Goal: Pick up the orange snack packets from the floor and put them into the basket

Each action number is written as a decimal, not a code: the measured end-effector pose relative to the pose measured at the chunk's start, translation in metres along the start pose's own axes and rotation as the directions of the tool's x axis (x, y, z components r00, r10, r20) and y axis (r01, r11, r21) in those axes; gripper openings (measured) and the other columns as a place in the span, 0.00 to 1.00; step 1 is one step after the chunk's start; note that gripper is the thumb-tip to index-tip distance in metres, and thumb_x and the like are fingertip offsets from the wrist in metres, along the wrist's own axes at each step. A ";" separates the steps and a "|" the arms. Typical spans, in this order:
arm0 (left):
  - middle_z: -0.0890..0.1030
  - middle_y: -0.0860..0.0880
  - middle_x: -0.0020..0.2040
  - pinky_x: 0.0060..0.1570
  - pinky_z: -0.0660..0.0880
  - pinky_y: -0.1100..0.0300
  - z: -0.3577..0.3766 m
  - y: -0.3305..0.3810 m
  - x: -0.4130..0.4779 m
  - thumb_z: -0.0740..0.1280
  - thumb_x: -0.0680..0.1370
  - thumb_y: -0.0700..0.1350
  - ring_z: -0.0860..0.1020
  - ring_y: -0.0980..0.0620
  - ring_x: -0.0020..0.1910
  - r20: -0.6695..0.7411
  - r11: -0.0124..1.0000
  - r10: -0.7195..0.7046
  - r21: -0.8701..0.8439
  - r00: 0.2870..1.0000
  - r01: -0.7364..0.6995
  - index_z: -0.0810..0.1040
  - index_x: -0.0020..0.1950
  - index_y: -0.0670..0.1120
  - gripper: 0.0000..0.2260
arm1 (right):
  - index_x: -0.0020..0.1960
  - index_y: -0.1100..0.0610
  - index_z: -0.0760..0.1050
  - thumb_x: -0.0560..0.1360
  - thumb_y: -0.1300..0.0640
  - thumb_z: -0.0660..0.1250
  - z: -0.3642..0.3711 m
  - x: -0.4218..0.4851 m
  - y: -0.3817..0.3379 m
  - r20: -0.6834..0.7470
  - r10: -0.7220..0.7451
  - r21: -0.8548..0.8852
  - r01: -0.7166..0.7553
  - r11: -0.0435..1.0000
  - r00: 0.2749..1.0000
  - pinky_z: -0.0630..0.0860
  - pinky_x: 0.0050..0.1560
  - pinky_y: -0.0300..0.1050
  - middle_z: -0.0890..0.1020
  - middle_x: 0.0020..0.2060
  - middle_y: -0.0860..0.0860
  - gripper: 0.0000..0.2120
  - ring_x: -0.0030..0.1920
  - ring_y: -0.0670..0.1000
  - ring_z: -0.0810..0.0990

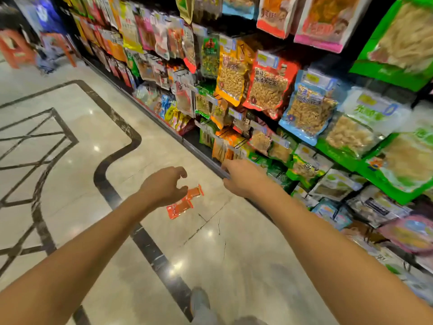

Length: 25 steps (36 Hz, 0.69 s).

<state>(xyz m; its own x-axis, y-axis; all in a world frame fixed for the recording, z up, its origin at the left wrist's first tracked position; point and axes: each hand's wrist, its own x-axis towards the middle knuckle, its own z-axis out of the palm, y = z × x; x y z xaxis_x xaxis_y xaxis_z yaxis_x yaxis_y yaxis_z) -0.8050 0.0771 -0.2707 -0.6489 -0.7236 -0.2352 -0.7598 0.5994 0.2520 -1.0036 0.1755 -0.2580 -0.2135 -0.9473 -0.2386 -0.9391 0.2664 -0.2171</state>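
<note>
Both hands: outstretched, bare, holding nothing.
Left hand (164, 187): grip half open, fingers clawed, poised above the packets, likely shaping for the pick.
Orange snack packets (184, 204): two, seemingly, flat on floor (70, 141), at 5 o'clock of left hand, partly hidden behind it.
Right hand (243, 178): at 3 o'clock, grip loose and empty, near shelf edge (203, 157), perhaps for balance.
Basket: out of view.
</note>
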 end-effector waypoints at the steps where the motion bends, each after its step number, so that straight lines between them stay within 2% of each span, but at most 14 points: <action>1: 0.80 0.49 0.61 0.55 0.79 0.50 -0.002 -0.005 0.018 0.67 0.76 0.54 0.78 0.48 0.57 0.007 1.000 0.006 0.001 1.000 -0.006 0.75 0.64 0.50 0.19 | 0.65 0.52 0.70 0.77 0.49 0.62 -0.001 0.017 0.003 0.008 0.004 -0.003 -0.004 1.000 1.000 0.79 0.51 0.57 0.79 0.56 0.54 0.18 0.53 0.59 0.79; 7: 0.80 0.47 0.61 0.56 0.77 0.50 -0.002 -0.041 0.117 0.67 0.76 0.53 0.78 0.47 0.57 0.060 1.000 -0.021 -0.007 0.998 0.021 0.74 0.65 0.48 0.19 | 0.66 0.53 0.70 0.77 0.50 0.62 0.004 0.127 0.021 0.078 -0.021 -0.004 0.022 1.000 0.997 0.78 0.52 0.58 0.79 0.57 0.56 0.18 0.55 0.61 0.78; 13: 0.78 0.47 0.62 0.57 0.76 0.50 0.044 -0.100 0.225 0.66 0.76 0.53 0.77 0.45 0.59 0.138 0.989 -0.132 -0.051 0.982 0.140 0.73 0.66 0.48 0.20 | 0.66 0.53 0.70 0.78 0.50 0.62 0.053 0.264 0.044 0.175 -0.074 0.015 0.073 0.997 0.982 0.78 0.53 0.56 0.78 0.60 0.56 0.18 0.59 0.60 0.78; 15: 0.78 0.47 0.62 0.57 0.76 0.50 0.066 -0.123 0.263 0.65 0.76 0.53 0.77 0.45 0.59 0.146 0.975 -0.193 -0.084 0.970 0.206 0.73 0.67 0.48 0.20 | 0.65 0.53 0.71 0.78 0.52 0.62 0.079 0.314 0.052 0.211 -0.090 0.013 0.090 0.996 0.973 0.77 0.51 0.55 0.78 0.60 0.55 0.16 0.60 0.60 0.78; 19: 0.78 0.46 0.63 0.59 0.75 0.49 0.130 -0.174 0.334 0.66 0.75 0.52 0.77 0.45 0.60 0.193 0.931 -0.302 -0.149 0.934 0.332 0.73 0.67 0.50 0.21 | 0.64 0.53 0.71 0.78 0.52 0.61 0.149 0.408 0.072 0.279 -0.102 0.076 0.085 0.994 0.955 0.77 0.54 0.54 0.78 0.59 0.56 0.16 0.61 0.60 0.78; 22: 0.78 0.46 0.64 0.60 0.75 0.49 0.191 -0.214 0.376 0.65 0.75 0.51 0.77 0.44 0.61 0.228 0.889 -0.376 -0.186 0.898 0.419 0.73 0.67 0.50 0.20 | 0.68 0.53 0.70 0.78 0.52 0.62 0.216 0.467 0.089 0.338 -0.127 0.140 0.083 0.987 0.933 0.75 0.56 0.52 0.79 0.57 0.56 0.19 0.60 0.58 0.77; 25: 0.78 0.46 0.63 0.59 0.75 0.49 0.259 -0.251 0.406 0.64 0.76 0.50 0.77 0.44 0.60 0.263 0.849 -0.429 -0.208 0.864 0.485 0.74 0.66 0.49 0.18 | 0.67 0.54 0.72 0.77 0.50 0.63 0.295 0.515 0.105 0.341 -0.119 0.187 0.057 0.981 0.932 0.77 0.55 0.51 0.81 0.55 0.56 0.20 0.57 0.58 0.80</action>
<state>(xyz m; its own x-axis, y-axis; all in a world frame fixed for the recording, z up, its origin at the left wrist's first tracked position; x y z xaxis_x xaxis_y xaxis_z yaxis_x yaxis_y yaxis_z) -0.8887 -0.2782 -0.6725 -0.2452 -0.7928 -0.5579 -0.9516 0.0869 0.2948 -1.1329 -0.2323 -0.6833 0.0049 -0.8544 -0.5196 -0.8826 0.2406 -0.4039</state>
